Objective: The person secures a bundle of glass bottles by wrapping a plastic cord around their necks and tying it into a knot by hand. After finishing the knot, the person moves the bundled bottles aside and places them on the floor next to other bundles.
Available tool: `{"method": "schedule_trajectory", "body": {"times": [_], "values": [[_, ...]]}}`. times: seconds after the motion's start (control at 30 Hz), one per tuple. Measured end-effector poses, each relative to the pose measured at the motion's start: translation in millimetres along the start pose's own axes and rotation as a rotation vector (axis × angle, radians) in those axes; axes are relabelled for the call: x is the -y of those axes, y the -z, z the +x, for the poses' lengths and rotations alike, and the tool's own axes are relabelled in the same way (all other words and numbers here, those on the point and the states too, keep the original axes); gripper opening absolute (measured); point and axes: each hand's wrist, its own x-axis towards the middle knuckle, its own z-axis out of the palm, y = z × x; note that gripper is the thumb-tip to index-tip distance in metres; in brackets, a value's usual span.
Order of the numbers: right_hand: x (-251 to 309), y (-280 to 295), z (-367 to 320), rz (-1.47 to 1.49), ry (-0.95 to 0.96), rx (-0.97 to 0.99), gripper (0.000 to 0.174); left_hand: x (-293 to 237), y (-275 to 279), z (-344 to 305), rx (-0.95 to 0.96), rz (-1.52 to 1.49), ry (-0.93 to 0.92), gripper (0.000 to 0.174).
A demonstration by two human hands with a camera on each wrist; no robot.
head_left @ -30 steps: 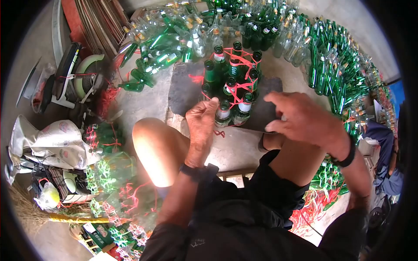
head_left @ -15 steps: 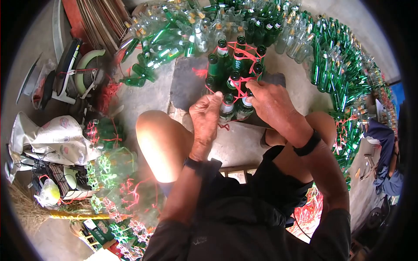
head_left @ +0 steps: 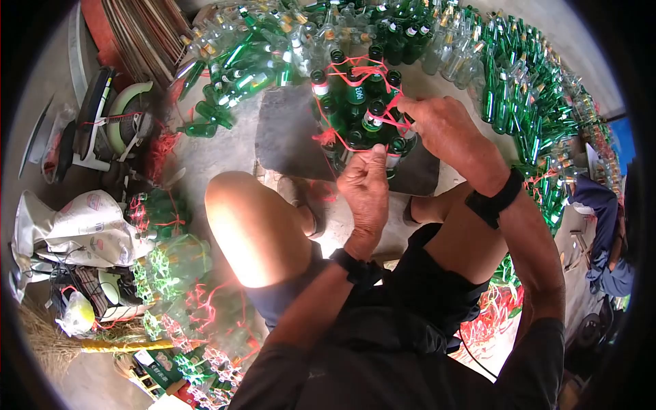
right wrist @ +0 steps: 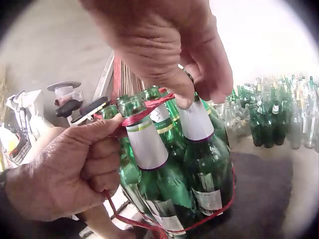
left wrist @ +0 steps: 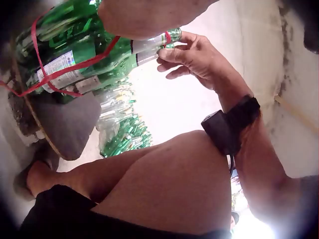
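A cluster of upright green bottles (head_left: pixel 355 92) stands on a dark flat board (head_left: pixel 287 137), with red plastic string (head_left: pixel 365 70) wound around and between the necks. My left hand (head_left: pixel 365 188) pinches the string at the near side of the cluster; in the right wrist view the left thumb and finger (right wrist: pixel 75 164) press it against a bottle neck. My right hand (head_left: pixel 458 133) is at the right side, thumb and fingers round a bottle neck with string beside it. More string runs around the bottles' lower bodies in the right wrist view.
Piles of green and clear bottles (head_left: pixel 506 89) curve around the back and right. A fan (head_left: pixel 130 123), a white sack (head_left: pixel 89 222) and bundled bottles (head_left: pixel 171 256) stand at the left. Red string (head_left: pixel 488 314) lies by the right leg. Another person (head_left: pixel 605 232) is partly visible at far right.
The bottle cluster appears turned. My left hand has moved right along its near side. My right hand came in to the necks, then shifted outward to the cluster's right side.
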Motion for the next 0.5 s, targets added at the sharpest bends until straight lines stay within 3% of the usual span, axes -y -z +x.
{"method": "schedule_trajectory", "body": {"times": [0.17,0.27,0.5], "values": [[-6,-8,-4,-0.028,-0.005,-0.084,0.042,-5,-3,-3,0.074,-0.031,-0.057,0.020],[-3,-4,-4,-0.037,-0.030,-0.037,0.047,-6,9,1,0.163,0.039,-0.053,0.020],[-2,-1,-5,0.019,-0.044,-0.074,0.043,-12,27,0,0.221,0.147,-0.053,0.018]]}}
